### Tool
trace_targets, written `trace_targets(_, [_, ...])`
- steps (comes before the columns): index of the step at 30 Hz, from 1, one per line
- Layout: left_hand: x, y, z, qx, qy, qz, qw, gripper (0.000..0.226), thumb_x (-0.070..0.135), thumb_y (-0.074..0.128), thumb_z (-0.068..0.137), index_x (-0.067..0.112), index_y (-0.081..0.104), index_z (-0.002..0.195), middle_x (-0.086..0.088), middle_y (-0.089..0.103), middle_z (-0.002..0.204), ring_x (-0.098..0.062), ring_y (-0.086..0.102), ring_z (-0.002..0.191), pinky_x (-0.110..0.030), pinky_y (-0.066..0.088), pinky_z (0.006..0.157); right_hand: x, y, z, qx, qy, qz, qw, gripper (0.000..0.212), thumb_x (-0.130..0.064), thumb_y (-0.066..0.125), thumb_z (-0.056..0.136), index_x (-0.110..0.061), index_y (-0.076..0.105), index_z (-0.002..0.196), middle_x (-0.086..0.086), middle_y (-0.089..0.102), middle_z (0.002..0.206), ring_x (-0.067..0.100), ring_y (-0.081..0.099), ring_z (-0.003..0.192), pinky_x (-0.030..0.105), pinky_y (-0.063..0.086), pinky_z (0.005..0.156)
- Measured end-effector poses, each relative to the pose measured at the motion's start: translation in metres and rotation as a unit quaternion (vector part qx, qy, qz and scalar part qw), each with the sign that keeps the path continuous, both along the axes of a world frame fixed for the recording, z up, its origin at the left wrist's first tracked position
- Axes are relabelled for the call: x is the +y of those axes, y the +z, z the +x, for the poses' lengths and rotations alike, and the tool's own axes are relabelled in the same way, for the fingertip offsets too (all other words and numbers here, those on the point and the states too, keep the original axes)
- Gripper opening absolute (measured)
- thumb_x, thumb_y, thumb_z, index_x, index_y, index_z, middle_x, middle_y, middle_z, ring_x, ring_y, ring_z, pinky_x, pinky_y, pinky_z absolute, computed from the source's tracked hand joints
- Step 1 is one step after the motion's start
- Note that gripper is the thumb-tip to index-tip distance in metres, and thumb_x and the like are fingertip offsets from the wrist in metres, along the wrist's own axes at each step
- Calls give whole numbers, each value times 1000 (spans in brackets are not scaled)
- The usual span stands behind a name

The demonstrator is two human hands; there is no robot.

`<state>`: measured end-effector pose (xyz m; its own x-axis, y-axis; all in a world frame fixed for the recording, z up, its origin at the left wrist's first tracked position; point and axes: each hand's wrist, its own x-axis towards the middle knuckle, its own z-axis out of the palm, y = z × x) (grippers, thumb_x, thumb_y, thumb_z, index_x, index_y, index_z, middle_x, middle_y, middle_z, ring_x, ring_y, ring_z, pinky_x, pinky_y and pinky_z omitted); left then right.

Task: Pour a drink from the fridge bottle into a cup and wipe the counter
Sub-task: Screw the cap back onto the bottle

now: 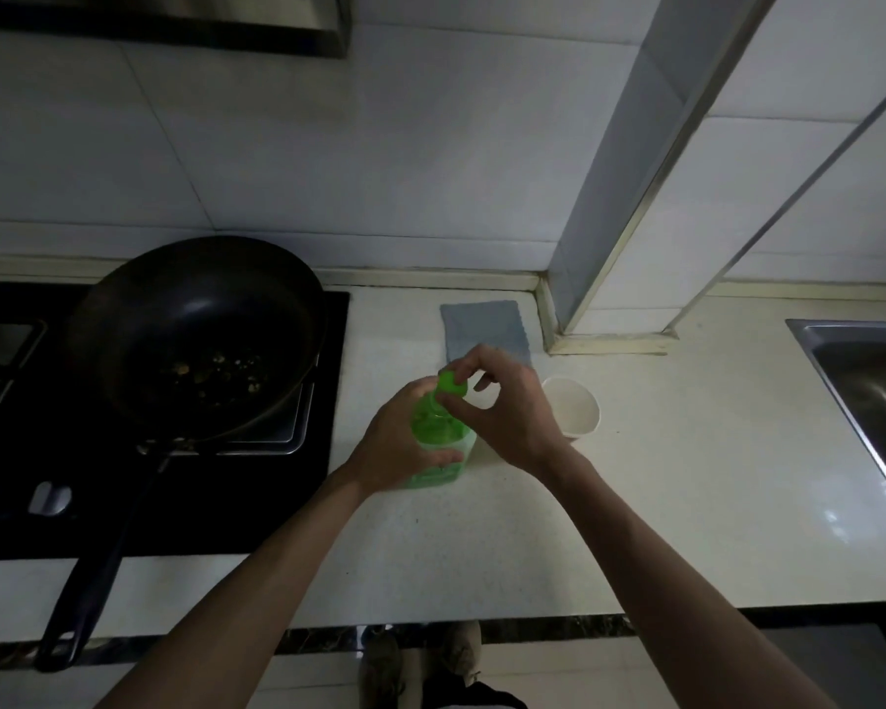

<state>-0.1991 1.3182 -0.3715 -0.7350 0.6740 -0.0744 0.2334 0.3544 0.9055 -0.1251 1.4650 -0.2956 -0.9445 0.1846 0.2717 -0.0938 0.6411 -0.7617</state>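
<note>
- A green plastic bottle (438, 437) stands upright on the white counter (661, 504), just right of the black gas hob (16, 504).
- The left hand (395, 442) is wrapped around the bottle's body, holding it steady.
- The right hand (507, 406) pinches the green cap (451, 385) between thumb and fingers at the bottle's top.
- A white paper cup (576, 409) stands just right of the bottle, partly hidden behind the right hand.
- A grey-blue cloth (484, 324) lies flat on the counter beyond the hands, near the wall.
- A dark frying pan (195, 335) with food scraps sits on the hob at left.
- A steel sink (870, 391) lies at the far right.
</note>
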Motion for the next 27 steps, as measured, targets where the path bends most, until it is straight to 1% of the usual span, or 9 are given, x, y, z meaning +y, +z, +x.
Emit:
trace_targets(3, [0, 2, 3, 9, 11, 3, 1000, 72, 29, 87, 61, 28, 49, 122, 14, 56, 115, -2, 59, 101, -16, 49, 80, -3, -1, -1, -28, 15, 41, 999, 25, -15, 79, 78, -24, 56, 84, -3, 70, 96, -1, 50, 81, 5, 39, 70])
trace_targets(7, [2, -1, 5, 12, 19, 15, 1000, 69, 25, 86, 62, 25, 48, 119, 10, 53, 113, -7, 59, 101, -22, 52, 81, -2, -5, -3, -57, 25, 61, 996, 25, -16, 78, 79, -24, 56, 87, -1, 69, 98, 6, 52, 85, 3, 38, 71])
trace_targets(11, [2, -5, 4, 22, 19, 15, 999, 69, 25, 86, 63, 22, 48, 120, 11, 50, 112, -8, 57, 101, -18, 50, 80, 0, -5, -7, -61, 41, 74, 995, 23, -16, 77, 81, -18, 62, 98, -3, 66, 100, 9, 56, 90, 8, 44, 73])
trace_targets(13, [2, -6, 4, 26, 19, 15, 999, 68, 25, 86, 63, 22, 48, 119, 11, 49, 110, -8, 56, 99, -14, 47, 77, 1, -5, -9, -70, 54, 88, 992, 25, -16, 75, 82, -17, 63, 104, -4, 65, 103, 11, 57, 93, 19, 50, 77])
trace_targets(15, [1, -8, 4, 32, 19, 17, 999, 67, 26, 86, 63, 22, 48, 117, 11, 49, 108, -9, 56, 97, -14, 45, 76, 2, -4, -10, -88, 72, 113, 987, 27, -16, 72, 84, -20, 63, 109, -3, 64, 107, 12, 56, 96, 27, 53, 80])
trace_targets(19, [1, -11, 3, 38, 20, 18, 999, 68, 29, 87, 63, 21, 47, 118, 7, 50, 107, -11, 55, 97, -24, 49, 82, 2, 3, -13, -106, 112, 168, 974, 31, -10, 69, 86, -17, 64, 116, 3, 65, 113, 15, 55, 103, 28, 51, 86])
trace_targets(21, [0, -12, 3, 41, 21, 18, 999, 70, 30, 87, 63, 21, 47, 120, 6, 50, 108, -11, 55, 98, -24, 49, 83, 2, 9, -15, -102, 144, 190, 966, 30, -5, 69, 85, -12, 66, 115, 4, 66, 115, 17, 57, 107, 28, 49, 89])
trace_targets(24, [0, -12, 3, 52, 12, 26, 998, 69, 30, 87, 64, 22, 46, 120, 5, 50, 109, -13, 55, 99, -24, 49, 83, 5, 20, -21, -131, 183, 218, 950, 29, -2, 66, 87, -10, 66, 114, 6, 67, 117, 18, 59, 108, 26, 49, 91])
trace_targets(27, [0, -12, 3, 58, 10, 25, 998, 69, 33, 86, 64, 25, 47, 120, 7, 50, 110, -11, 55, 100, -26, 49, 85, 8, 24, -27, -144, 215, 254, 932, 28, 2, 66, 85, -11, 67, 110, 6, 68, 112, 18, 61, 104, 34, 53, 89])
